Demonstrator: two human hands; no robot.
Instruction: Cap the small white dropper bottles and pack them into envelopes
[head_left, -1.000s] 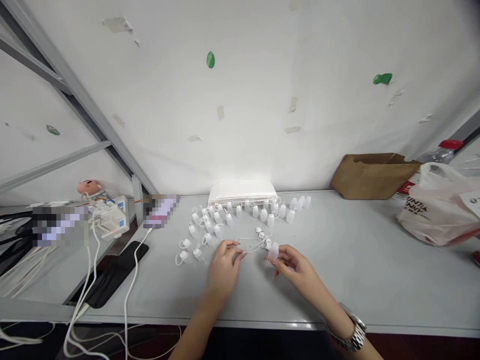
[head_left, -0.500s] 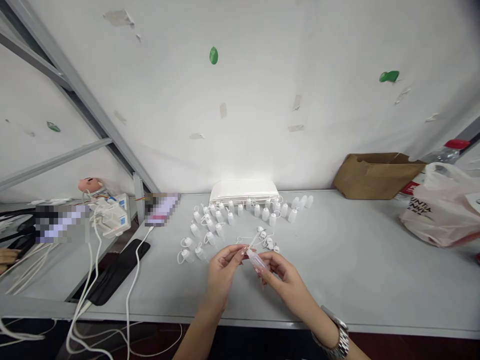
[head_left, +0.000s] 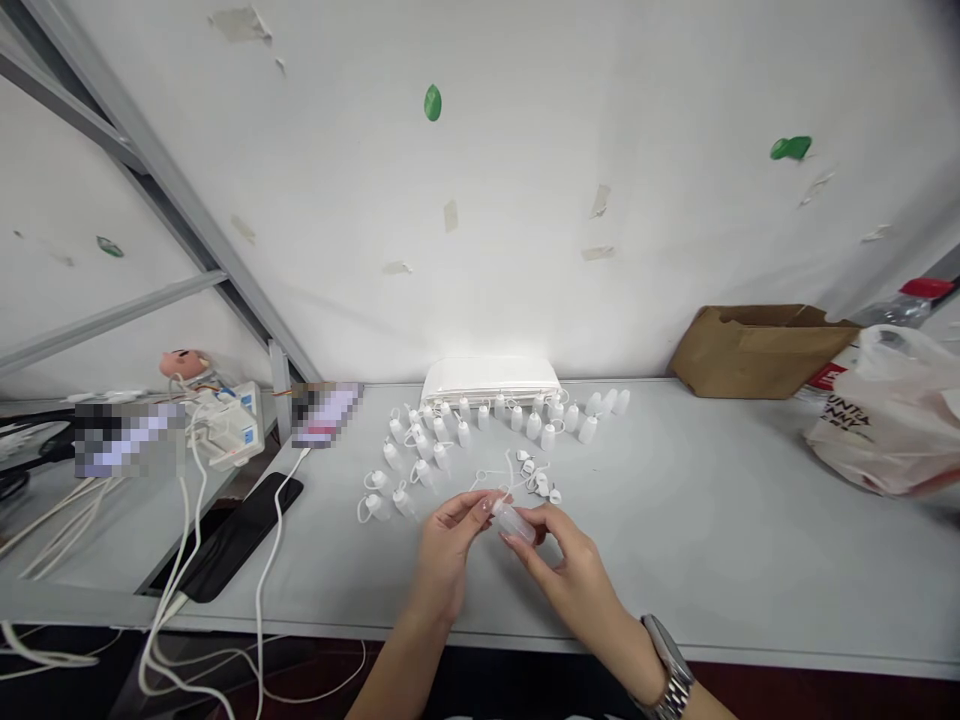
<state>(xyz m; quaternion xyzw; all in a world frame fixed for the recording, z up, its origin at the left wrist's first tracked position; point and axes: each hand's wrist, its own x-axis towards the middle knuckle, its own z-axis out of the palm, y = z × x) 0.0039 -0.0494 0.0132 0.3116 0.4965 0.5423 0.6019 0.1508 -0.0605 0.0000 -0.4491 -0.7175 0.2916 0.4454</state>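
Note:
In my right hand [head_left: 562, 555] is a small translucent squeeze bottle [head_left: 515, 522], tilted with its neck toward upper left. The fingers and thumb close around its body. My left hand [head_left: 456, 530] pinches at the neck end, on what looks like a white cap; the fingertips partly hide it. A thin white strap sticks up just beyond these fingers. Loose white caps [head_left: 541, 485] with straps lie just past my hands. Several similar bottles [head_left: 421, 472] stand in loose rows to the left and behind, many capped with looped straps.
A white flat stack [head_left: 491, 376] stands against the wall. At right are a brown paper box [head_left: 757, 350] and a plastic bag [head_left: 885, 420]. A black phone-like slab [head_left: 244, 540] and white cables [head_left: 274, 530] lie at left. Uncapped-looking bottles [head_left: 607, 403] stand at back right.
The bottle has turned slightly in my right hand, and my left fingertips sit closer over its neck. The strap by the left fingers now stands more upright. The view has shifted slightly.

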